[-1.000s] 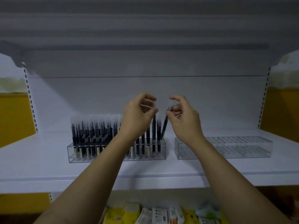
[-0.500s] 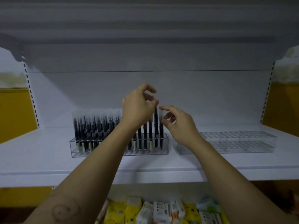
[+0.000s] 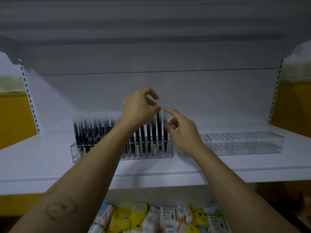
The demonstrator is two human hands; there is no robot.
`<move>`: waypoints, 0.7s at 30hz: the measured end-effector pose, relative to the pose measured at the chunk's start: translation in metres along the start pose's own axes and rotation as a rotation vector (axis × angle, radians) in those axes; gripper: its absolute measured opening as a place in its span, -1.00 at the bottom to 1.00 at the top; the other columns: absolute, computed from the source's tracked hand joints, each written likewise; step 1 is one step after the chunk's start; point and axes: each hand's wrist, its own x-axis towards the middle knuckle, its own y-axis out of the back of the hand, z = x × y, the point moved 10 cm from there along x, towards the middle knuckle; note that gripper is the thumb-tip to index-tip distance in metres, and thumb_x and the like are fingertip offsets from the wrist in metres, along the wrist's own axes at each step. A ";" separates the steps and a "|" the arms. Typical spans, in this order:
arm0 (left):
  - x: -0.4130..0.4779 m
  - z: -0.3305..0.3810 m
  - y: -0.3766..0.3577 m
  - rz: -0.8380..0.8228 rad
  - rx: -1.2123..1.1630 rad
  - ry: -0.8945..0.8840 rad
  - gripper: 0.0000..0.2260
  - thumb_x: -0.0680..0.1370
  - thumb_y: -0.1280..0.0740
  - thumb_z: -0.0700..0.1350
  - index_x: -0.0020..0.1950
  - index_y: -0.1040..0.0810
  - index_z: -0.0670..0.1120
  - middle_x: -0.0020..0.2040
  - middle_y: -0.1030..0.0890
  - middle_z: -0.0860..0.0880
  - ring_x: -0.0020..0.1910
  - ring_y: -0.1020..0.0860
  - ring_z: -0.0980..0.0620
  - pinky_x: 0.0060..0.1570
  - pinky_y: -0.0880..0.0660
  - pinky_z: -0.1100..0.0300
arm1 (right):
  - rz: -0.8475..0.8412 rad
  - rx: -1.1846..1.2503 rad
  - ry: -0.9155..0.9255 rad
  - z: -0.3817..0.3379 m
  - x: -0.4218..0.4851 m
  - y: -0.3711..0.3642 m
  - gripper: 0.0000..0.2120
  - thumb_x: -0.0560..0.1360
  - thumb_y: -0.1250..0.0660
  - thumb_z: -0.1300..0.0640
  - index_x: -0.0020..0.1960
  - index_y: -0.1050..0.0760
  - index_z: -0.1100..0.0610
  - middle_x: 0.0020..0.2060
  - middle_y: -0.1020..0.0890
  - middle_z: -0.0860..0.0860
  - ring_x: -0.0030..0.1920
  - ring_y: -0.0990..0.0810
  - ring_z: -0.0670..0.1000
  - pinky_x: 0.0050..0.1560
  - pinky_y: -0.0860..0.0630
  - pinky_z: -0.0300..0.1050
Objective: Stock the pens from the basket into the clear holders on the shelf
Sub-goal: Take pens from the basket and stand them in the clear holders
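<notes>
A white shelf (image 3: 50, 162) is running across the view in dim light, with a white back panel (image 3: 84, 91) behind it and a yellow wall (image 3: 15, 118) showing at both sides. A clear full holder (image 3: 151, 156) is standing on the shelf, and dark pens (image 3: 87, 132) with frosted caps are standing upright in it, packed close along most of its length. Just right of the full holder, with a small gap between them, an empty holder (image 3: 244, 145) is sitting on the same shelf, its grid of slots showing.

The left hand (image 3: 139, 110) is reaching in above the right end of the full holder, thumb and forefinger pinching the cap end of one pen (image 3: 159, 132). That pen is standing upright in a slot second from the full holder's right end. It is riding higher than the pens on either side, and its lower end is showing inside the clear wall.

The right hand (image 3: 185, 133) is hovering just right of the full holder's right end, relaxed and gripping nothing. Its index finger (image 3: 170, 111) is pointing toward the pinched cap, the other fingers loosely bent beside the end pen. Whether they are touching that pen is unclear.

Below the full holder, under the shelf, yellow and white packets (image 3: 151, 217) are lying in a row.
</notes>
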 end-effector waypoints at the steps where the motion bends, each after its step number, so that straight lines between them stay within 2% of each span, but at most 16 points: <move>1: -0.003 0.000 -0.006 -0.023 0.009 -0.001 -0.80 0.46 -0.46 -0.03 -0.13 -0.44 0.18 -0.17 -0.61 0.17 -0.18 -0.63 0.12 0.10 -0.52 -0.14 | 0.000 0.000 -0.002 -0.001 -0.001 0.000 -0.54 0.57 -0.29 0.13 0.42 -0.33 -0.17 -0.15 -0.53 -0.12 -0.15 -0.52 -0.12 -0.10 -0.51 -0.21; 4: -0.012 0.002 -0.017 -0.028 0.142 -0.044 -0.87 0.48 -0.43 0.02 -0.10 -0.48 0.14 -0.09 -0.54 0.22 0.01 -0.57 0.07 0.15 -0.47 -0.10 | 0.010 0.002 0.001 -0.002 -0.001 0.001 -0.55 0.58 -0.27 0.13 0.42 -0.34 -0.15 -0.12 -0.55 -0.10 -0.15 -0.53 -0.12 -0.11 -0.51 -0.22; 6: -0.018 0.006 -0.016 0.022 0.268 -0.101 -0.88 0.50 -0.41 0.05 -0.03 -0.53 0.09 -0.05 -0.48 0.18 0.12 -0.49 0.03 0.18 -0.42 -0.06 | 0.014 0.000 0.008 -0.003 -0.001 0.001 -0.55 0.58 -0.26 0.13 0.43 -0.34 -0.14 -0.11 -0.55 -0.08 -0.15 -0.53 -0.12 -0.11 -0.49 -0.22; 11: -0.025 0.011 -0.012 0.061 0.298 -0.233 -0.83 0.53 -0.39 -0.02 0.07 -0.57 -0.04 0.01 -0.56 0.07 0.05 -0.50 0.04 0.02 -0.41 0.18 | 0.014 -0.021 0.014 -0.002 -0.002 0.000 -0.51 0.57 -0.26 0.14 0.45 -0.30 -0.15 -0.08 -0.55 -0.08 -0.12 -0.53 -0.08 -0.04 -0.56 -0.12; 15: -0.029 0.011 -0.010 0.069 0.296 -0.255 -0.82 0.53 -0.39 -0.03 0.09 -0.58 -0.06 0.04 -0.58 0.03 0.04 -0.51 0.03 -0.06 -0.37 0.23 | 0.009 -0.030 0.018 -0.005 -0.003 -0.001 -0.49 0.57 -0.27 0.14 0.47 -0.28 -0.14 -0.07 -0.56 -0.08 -0.11 -0.53 -0.08 -0.02 -0.56 -0.10; 21: -0.032 0.005 -0.009 0.018 0.270 -0.190 -0.77 0.54 -0.37 -0.02 0.18 -0.57 0.00 0.18 -0.59 0.03 0.13 -0.54 0.03 0.10 -0.41 0.18 | -0.060 -0.152 0.000 -0.013 -0.005 0.003 -0.45 0.58 -0.27 0.07 0.51 -0.19 -0.15 0.02 -0.52 -0.10 0.00 -0.50 -0.08 0.02 -0.49 -0.17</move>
